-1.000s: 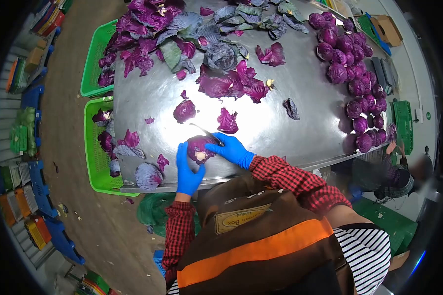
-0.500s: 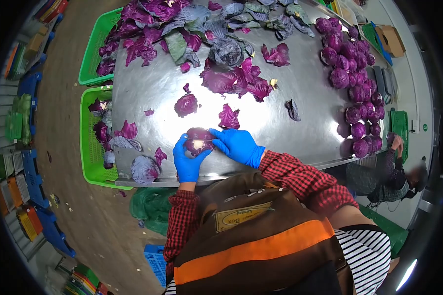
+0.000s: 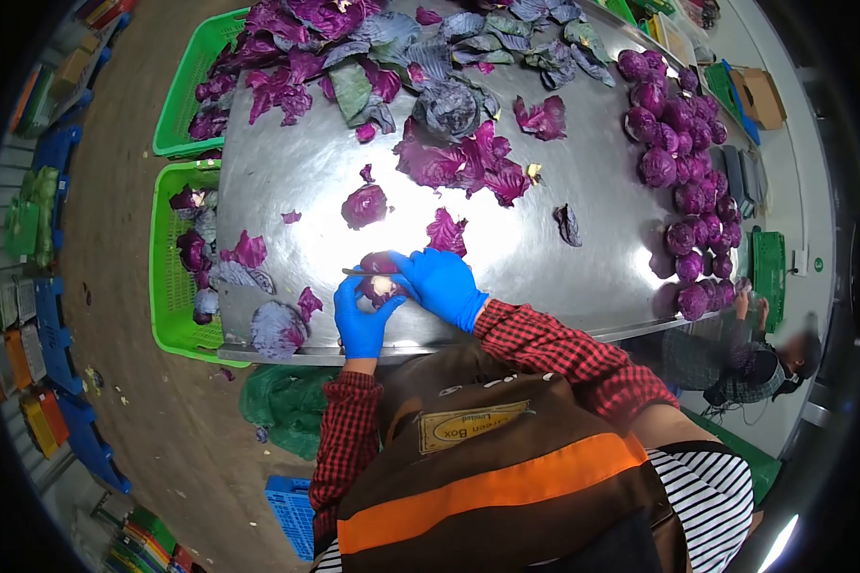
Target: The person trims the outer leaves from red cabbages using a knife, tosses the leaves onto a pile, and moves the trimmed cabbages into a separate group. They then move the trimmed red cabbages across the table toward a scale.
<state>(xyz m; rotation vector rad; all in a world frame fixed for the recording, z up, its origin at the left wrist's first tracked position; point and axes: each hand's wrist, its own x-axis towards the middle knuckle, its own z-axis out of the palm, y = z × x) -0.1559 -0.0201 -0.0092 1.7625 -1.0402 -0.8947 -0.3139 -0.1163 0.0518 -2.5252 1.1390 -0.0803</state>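
Both my hands wear blue gloves and meet at a red cabbage (image 3: 380, 288) near the front edge of the metal table. My left hand (image 3: 360, 320) wraps round the cabbage's left and near side, and its pale stem end faces up. A thin knife (image 3: 361, 273) lies across the cabbage, its handle hidden in my right hand (image 3: 442, 286), which is closed round it. Beyond my hands rest a loose purple leaf piece (image 3: 364, 206) and another purple leaf (image 3: 446, 232).
Trimmed red cabbages (image 3: 677, 115) line the table's right side. Leaves (image 3: 382, 38) are heaped at the back. Green crates (image 3: 160, 286) with leaves stand at the left edge. Another person (image 3: 750, 368) is at the far right. A blue crate (image 3: 291, 516) sits on the floor.
My right hand has moved left over the cabbage, and the knife now reaches across to my left fingers. My left hand still holds the cabbage. The other person's hands have shifted.
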